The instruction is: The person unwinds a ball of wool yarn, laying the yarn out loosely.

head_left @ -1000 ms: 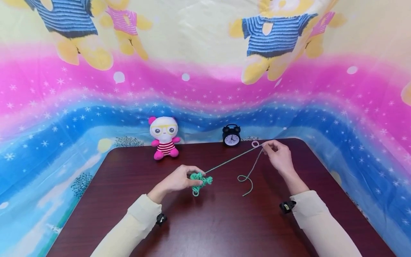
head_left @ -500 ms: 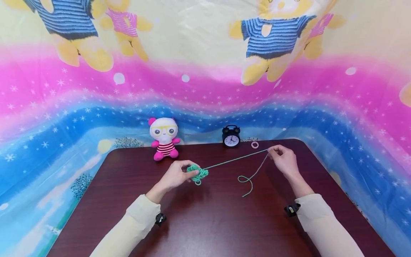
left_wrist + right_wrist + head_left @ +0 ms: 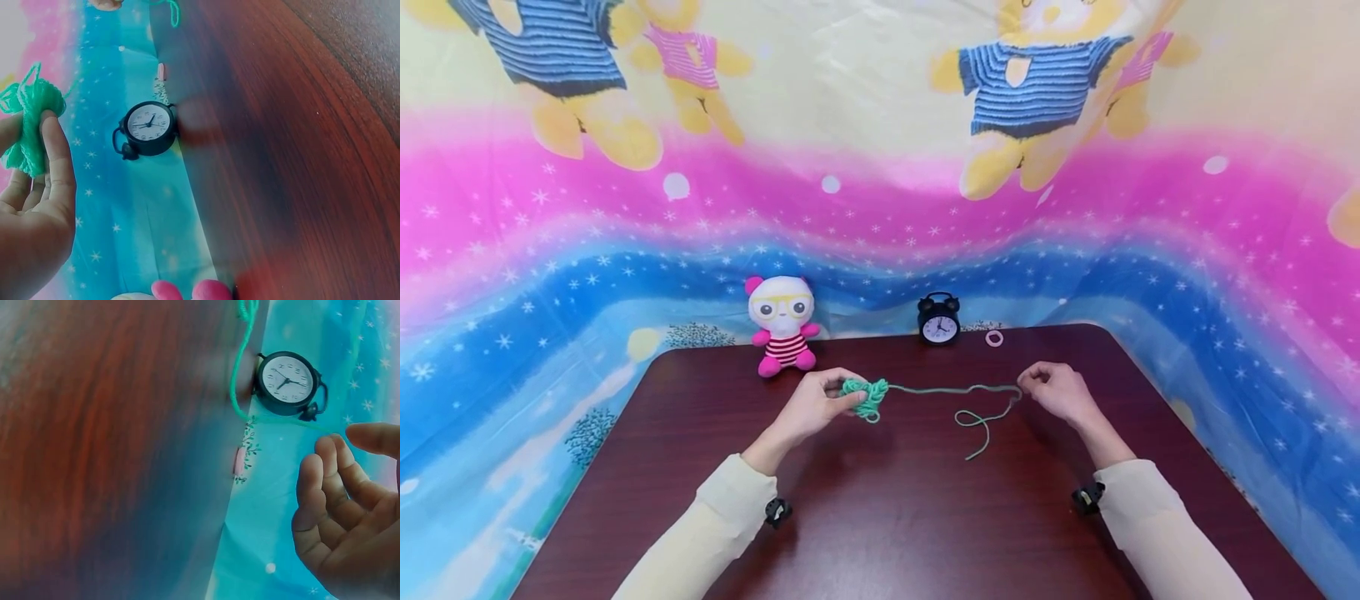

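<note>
My left hand holds a bundled skein of green yarn between thumb and fingers, and the left wrist view shows this skein pinched at its middle. A slack strand runs from it to my right hand. There the strand bends at the fingertips, which are close together; the right wrist view shows a narrow gap beside the thumb tip, so how firmly they pinch is unclear. From that bend the yarn's free tail curls down on the dark tabletop.
A plush panda sits at the table's back left. Behind the strand stand a black alarm clock and a small pink ring. A patterned curtain surrounds the table.
The strand was taut and slanted up to my right hand; now it hangs slack and nearly level. My right hand has moved nearer the front, while my left has shifted slightly back with the skein.
</note>
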Action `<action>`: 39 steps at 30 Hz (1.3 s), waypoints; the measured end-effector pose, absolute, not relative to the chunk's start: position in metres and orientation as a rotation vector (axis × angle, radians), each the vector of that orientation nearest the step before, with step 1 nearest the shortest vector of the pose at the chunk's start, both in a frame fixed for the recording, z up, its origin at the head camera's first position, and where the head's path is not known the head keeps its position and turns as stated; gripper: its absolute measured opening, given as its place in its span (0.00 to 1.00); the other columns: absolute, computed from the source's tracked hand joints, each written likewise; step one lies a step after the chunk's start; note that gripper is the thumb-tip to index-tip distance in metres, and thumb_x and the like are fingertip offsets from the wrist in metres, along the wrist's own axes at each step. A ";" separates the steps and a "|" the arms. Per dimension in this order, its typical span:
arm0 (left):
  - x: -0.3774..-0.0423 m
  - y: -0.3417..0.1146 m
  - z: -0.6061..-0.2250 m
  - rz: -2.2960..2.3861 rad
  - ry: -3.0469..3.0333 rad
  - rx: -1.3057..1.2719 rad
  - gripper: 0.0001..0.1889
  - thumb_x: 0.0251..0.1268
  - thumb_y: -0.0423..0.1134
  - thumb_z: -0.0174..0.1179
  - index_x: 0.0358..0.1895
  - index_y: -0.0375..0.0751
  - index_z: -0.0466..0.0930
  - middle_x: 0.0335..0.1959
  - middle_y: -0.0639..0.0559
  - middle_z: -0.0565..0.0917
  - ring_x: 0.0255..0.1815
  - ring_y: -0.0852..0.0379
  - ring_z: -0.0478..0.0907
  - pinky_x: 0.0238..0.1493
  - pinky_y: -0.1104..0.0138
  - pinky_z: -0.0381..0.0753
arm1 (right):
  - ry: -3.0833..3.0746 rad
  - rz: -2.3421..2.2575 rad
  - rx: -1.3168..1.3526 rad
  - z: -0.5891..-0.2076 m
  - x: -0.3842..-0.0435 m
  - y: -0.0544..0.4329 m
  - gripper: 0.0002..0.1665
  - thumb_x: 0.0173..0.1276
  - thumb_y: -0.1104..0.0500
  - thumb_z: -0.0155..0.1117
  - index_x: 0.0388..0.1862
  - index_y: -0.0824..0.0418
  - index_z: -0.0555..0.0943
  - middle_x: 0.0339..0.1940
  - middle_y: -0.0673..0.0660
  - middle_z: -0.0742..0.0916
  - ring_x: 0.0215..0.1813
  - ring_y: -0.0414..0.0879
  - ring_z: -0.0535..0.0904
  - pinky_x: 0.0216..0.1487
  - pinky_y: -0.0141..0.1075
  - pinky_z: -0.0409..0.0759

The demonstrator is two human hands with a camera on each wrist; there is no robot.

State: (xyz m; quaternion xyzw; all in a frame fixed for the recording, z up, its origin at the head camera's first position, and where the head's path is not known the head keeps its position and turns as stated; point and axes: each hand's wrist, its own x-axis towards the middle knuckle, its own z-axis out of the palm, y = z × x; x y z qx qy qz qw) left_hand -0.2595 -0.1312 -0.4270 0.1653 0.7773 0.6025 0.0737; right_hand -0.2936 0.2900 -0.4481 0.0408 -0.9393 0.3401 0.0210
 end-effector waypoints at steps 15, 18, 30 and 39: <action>-0.257 -0.126 -0.429 1.740 2.322 0.586 0.14 0.63 0.34 0.68 0.51 0.40 0.84 0.40 0.41 0.87 0.36 0.54 0.87 0.51 0.42 0.83 | -2.806 1.067 0.444 -0.452 -0.285 0.237 0.07 0.70 0.53 0.66 0.41 0.53 0.87 0.34 0.49 0.89 0.35 0.42 0.82 0.37 0.35 0.78; -0.256 -0.125 -0.429 1.691 2.359 0.623 0.13 0.63 0.34 0.68 0.50 0.42 0.85 0.41 0.42 0.87 0.36 0.52 0.86 0.48 0.47 0.86 | -2.798 1.137 0.522 -0.452 -0.283 0.221 0.05 0.69 0.53 0.67 0.40 0.50 0.87 0.33 0.47 0.88 0.34 0.40 0.81 0.35 0.34 0.79; -0.253 -0.124 -0.424 1.587 2.423 0.661 0.14 0.63 0.32 0.67 0.52 0.40 0.86 0.44 0.41 0.88 0.39 0.44 0.84 0.42 0.56 0.86 | -2.831 1.297 0.748 -0.456 -0.278 0.183 0.06 0.70 0.51 0.67 0.44 0.44 0.86 0.36 0.46 0.87 0.36 0.42 0.81 0.33 0.35 0.81; -0.237 -0.117 -0.402 1.613 2.398 0.699 0.12 0.62 0.28 0.66 0.50 0.34 0.86 0.43 0.38 0.88 0.38 0.37 0.83 0.36 0.72 0.83 | -2.802 1.272 0.897 -0.460 -0.277 0.167 0.07 0.69 0.47 0.67 0.45 0.42 0.85 0.34 0.43 0.87 0.36 0.40 0.81 0.34 0.34 0.80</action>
